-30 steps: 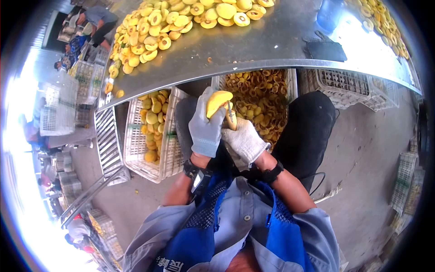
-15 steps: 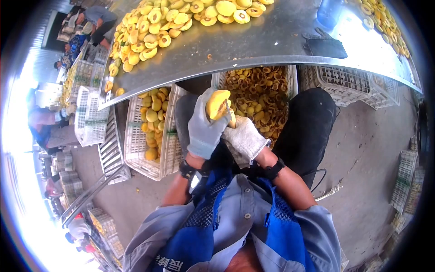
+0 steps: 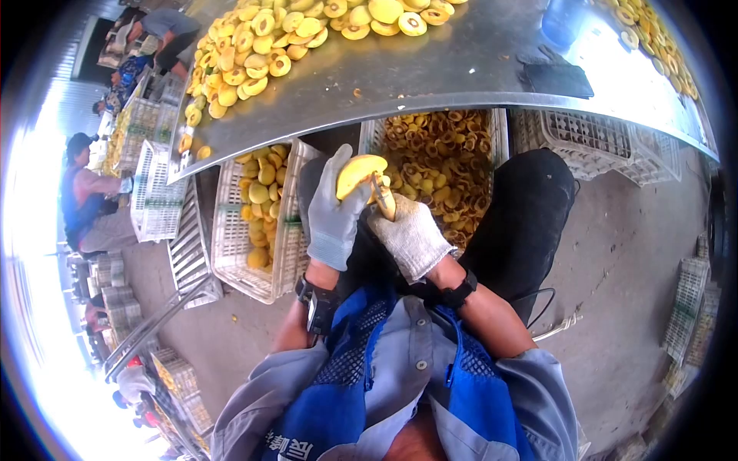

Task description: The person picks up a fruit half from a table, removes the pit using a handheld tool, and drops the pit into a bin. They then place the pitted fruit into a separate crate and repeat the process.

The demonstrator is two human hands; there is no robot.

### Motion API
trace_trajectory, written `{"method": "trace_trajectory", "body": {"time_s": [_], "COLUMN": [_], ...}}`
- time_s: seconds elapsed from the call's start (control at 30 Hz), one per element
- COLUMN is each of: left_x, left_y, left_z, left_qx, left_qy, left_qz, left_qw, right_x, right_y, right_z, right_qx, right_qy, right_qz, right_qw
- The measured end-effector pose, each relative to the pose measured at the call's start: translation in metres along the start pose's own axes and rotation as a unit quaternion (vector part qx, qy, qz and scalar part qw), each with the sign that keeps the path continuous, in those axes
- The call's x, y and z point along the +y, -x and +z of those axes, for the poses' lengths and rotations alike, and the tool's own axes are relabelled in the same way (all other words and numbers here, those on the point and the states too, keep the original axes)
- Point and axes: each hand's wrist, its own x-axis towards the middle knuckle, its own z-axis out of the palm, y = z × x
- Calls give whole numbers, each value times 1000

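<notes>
My left hand point(image 3: 334, 211), in a grey glove, is closed on a yellow fruit point(image 3: 358, 174). A pale knit glove covers my right hand point(image 3: 407, 234), whose fingers are wrapped round a small tool with a yellowish handle point(image 3: 385, 201). The tool's dark tip touches the fruit's right side. Both hands are close together above my lap. Just beyond them, between my knees, a crate point(image 3: 500, 138) holds brown and yellow fruit pieces. Another white crate point(image 3: 284, 269) with whole-looking yellow fruit stands to the left.
A metal table point(image 3: 430, 73) spans the front, bearing piles of halved fruit point(image 3: 254, 54), a dark glove point(image 3: 557, 77) and a blue object point(image 3: 563, 23). White crates point(image 3: 588, 142) stand under its right side. At far left a person point(image 3: 92, 192) sits near stacked crates.
The fruit has turned in my left hand, and the tool's handle now shows more clearly. My left hand has shifted slightly left. The person at far left has raised their upper body.
</notes>
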Motion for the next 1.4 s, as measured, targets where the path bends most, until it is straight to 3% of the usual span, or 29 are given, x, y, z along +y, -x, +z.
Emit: {"method": "trace_trajectory", "body": {"time_s": [0.13, 0.33, 0.43, 0.53, 0.63, 0.73, 0.87, 1.03, 1.1, 1.27, 1.33, 1.4], "left_x": [-3, -7, -21, -18, -18, -12, -15, -26, -30, -34, -30, -25], "left_y": [3, 3, 3, 7, 6, 5, 7, 11, 11, 12, 11, 8], "left_z": [6, 14, 14, 19, 11, 6, 12, 21, 22, 25, 24, 26], "left_qx": [30, 49, 64, 60, 23, -22, -25, 18, 28, 49, 44, 55], "left_qy": [-91, 15, 27, 153, 107, -49, 32, -12, -10, 8, 17, 107], "left_qz": [65, 13, 30, -16, -13, 28, -14, 17, 22, 36, 63, 38], "left_qw": [993, 999, 997, 986, 994, 998, 999, 1000, 999, 998, 997, 992], "right_x": [4, 3, 4, 2, 1, 3, 19, -1, -4, 10, 7, 4], "right_y": [-2, 0, -1, -1, 1, 2, 0, 4, 3, 3, 8, 7], "right_z": [3, 3, 4, 2, -1, -1, 4, -11, -14, -5, 1, 6], "right_qx": [17, 16, 16, 14, -3, -19, -53, -148, -157, -99, -51, -13], "right_qy": [25, -13, -17, -13, -22, -44, -103, -167, -169, -132, -132, -100], "right_qz": [-2, 13, 21, 38, 38, 30, -30, 124, 139, -6, -25, -15], "right_qw": [1000, 1000, 1000, 999, 999, 998, 993, 967, 963, 986, 990, 995]}}
